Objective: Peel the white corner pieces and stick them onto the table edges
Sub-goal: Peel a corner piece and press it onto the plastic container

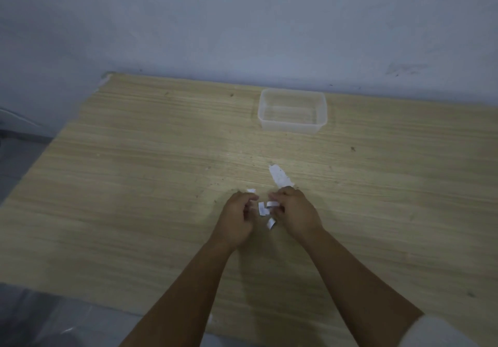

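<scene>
My left hand (238, 216) and my right hand (295, 212) meet over the middle of the wooden table (134, 171). Between their fingertips are small white corner pieces (265, 207); the right fingers pinch one strip, and the left fingers are curled close beside another. One more small white piece (271, 223) hangs or lies just below them. A larger white scrap (280, 176) lies on the table just beyond my right hand. A white piece (105, 77) shows at the table's far left corner.
A clear plastic container (292, 110) stands empty at the back of the table, near the pale wall. The table's left edge runs diagonally toward me, with floor beyond it. The near edge lies under my forearms.
</scene>
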